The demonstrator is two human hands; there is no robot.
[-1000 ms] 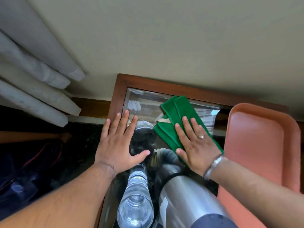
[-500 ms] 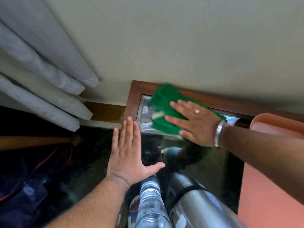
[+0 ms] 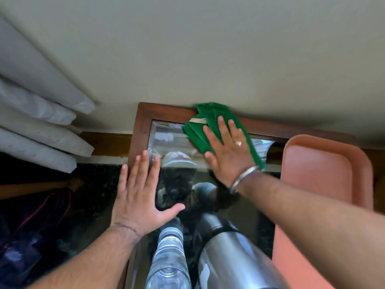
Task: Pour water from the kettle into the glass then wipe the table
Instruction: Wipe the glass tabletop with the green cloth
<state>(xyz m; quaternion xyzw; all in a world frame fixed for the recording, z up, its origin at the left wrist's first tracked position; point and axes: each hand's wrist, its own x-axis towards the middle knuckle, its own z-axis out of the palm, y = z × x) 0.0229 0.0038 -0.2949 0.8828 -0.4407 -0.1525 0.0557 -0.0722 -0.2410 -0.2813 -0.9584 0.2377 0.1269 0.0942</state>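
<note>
Cloth: green microfiber cloth (image 3: 216, 130) at 12 o'clock on the table, overlapping the far wooden frame (image 3: 143, 119).
Right hand (image 3: 227, 155): fingers spread flat, pressing the cloth down, not clenched around it.
Left hand (image 3: 139, 195): open, palm flat at the table's 9 o'clock edge, holding nothing.
Glass (image 3: 168, 257): at 6 o'clock, just beside the steel kettle (image 3: 233, 259).
Tray (image 3: 325, 176): at 3 o'clock.
Technique: keep pressure even, sweep overlapping passes, steer clear of the glass.
</note>
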